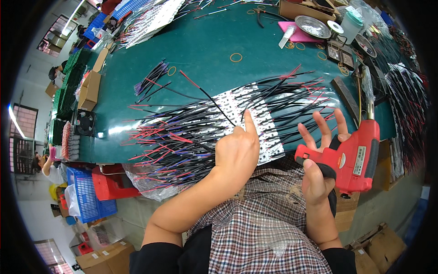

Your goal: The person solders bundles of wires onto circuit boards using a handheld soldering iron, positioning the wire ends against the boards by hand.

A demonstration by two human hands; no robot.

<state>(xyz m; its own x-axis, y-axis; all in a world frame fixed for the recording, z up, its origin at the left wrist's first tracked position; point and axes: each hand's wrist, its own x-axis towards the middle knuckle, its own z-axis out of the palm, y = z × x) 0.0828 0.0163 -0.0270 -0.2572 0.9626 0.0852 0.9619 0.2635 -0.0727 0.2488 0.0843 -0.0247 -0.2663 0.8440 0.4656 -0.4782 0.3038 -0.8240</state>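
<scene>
My left hand (237,148) lies over a white perforated board (269,123), its index finger stretched along the board and the other fingers curled under. A black wire with a red end (207,94) rises slantwise and meets this hand; whether the fingers grip it is hidden. Rows of black wires with red tips (173,141) cross the board and fan out to both sides. To the right, my right hand (317,169) holds a red gun-shaped tool with a metal nozzle (356,157). The thumb closes over its black handle loop, other fingers are raised, and the nozzle points away from me.
A small wire bundle (153,77) and a rubber band (236,57) lie on the green table (205,45). Behind right are a metal dish (312,26), a pink pad (299,35) and a dark bar (345,98). A small black fan (85,122) stands at the left edge.
</scene>
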